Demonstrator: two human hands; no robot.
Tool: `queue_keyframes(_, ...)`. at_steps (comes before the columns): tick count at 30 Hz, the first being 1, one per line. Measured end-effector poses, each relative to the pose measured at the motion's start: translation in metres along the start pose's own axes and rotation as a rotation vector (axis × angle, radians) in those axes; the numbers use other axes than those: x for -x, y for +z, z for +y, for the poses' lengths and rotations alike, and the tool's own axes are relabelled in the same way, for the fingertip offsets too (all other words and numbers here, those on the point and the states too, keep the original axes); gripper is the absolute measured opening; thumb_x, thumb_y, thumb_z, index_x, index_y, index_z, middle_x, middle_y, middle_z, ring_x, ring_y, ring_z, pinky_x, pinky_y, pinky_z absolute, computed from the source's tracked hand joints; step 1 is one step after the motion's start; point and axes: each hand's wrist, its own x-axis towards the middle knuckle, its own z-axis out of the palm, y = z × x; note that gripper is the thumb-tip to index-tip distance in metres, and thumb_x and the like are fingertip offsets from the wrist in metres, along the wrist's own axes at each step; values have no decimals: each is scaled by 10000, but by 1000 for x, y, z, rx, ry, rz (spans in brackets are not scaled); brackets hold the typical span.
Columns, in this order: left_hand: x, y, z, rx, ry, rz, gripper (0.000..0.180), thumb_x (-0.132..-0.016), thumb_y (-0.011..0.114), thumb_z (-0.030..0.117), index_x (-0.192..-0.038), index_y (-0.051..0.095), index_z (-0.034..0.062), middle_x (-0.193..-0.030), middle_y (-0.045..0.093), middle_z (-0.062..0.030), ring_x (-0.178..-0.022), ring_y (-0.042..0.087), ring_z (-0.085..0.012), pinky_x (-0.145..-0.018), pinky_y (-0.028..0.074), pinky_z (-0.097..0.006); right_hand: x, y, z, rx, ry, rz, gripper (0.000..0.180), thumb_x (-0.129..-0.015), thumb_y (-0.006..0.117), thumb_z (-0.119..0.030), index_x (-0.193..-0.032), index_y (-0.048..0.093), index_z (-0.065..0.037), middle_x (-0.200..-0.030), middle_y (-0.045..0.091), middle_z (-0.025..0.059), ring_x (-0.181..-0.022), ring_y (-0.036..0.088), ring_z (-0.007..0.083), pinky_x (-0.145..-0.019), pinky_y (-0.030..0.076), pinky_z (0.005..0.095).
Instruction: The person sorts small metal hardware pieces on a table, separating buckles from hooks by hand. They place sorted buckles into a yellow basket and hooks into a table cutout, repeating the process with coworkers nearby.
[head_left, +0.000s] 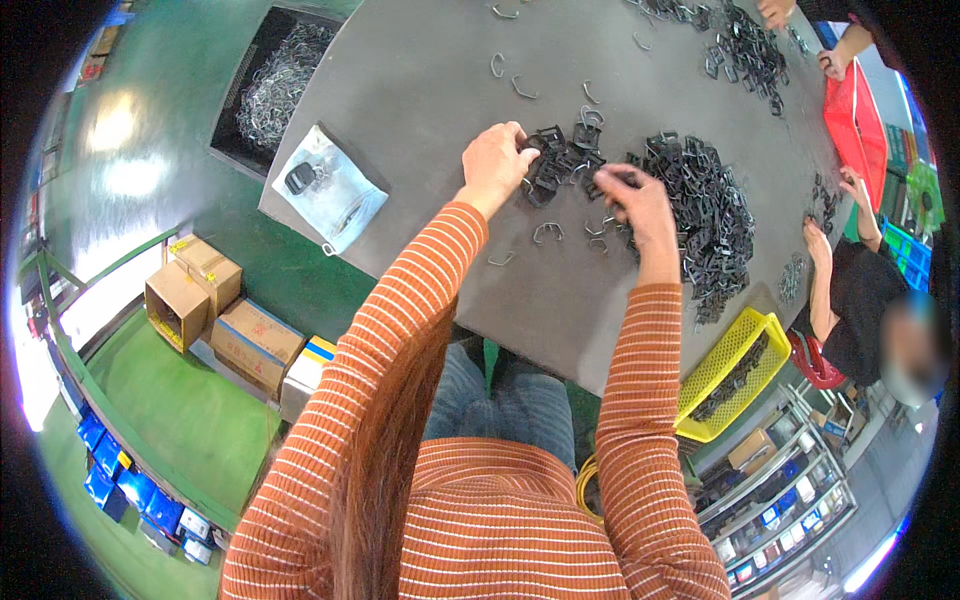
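On the grey table (420,120), my left hand (493,162) is closed, thumb and fingers pinched on a black plastic clip at the edge of a small cluster of black plastic clips (566,158). At the cluster's right side hovers my right hand (642,208), fingers bent and smeared by motion; whether anything is between them is hidden. Beyond it spreads a large heap of black plastic clips (705,215), some with metal wire. Loose bent metal wire loops (547,233) lie just in front of the cluster, and more wire pieces (523,88) are scattered behind it.
A plastic bag (330,190) with a black part lies at the table's left corner, near a black crate of metal wire pieces (285,85). A yellow basket (733,378) stands at the right edge. Co-workers' hands (818,240) handle parts at the far right, near a red basket (857,130).
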Motion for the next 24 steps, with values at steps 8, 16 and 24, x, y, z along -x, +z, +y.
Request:
queue_keyframes(8,21,-105,-28,1364,-120,-544,193,-872,548,122,-1054,511,70,-988,542,-81,-814,580,-151,-530,491,-208,13,98,30,684,-4,292,438,-727,716,-381,-1040,533,-135,-892,661,159,-855,631,348,-735,485,435)
queue_keyframes(16,70,-58,-52,29,-137,-28,292,-712,724,306,-836,618,64,-763,629,-83,-752,615,-222,-671,470,-351,6,48,40,563,42,116,255,-714,716,-263,-895,673,-90,-844,675,123,-825,643,261,-705,483,372)
queue_keyframes(24,67,-47,-20,807,-611,-493,259,-721,724,278,-826,663,49,-672,582,3,-586,514,-120,-530,410,-282,92,-43,80,-158,209,151,199,-696,749,-210,-808,667,-67,-676,604,-13,-510,433,56,-468,306,222)
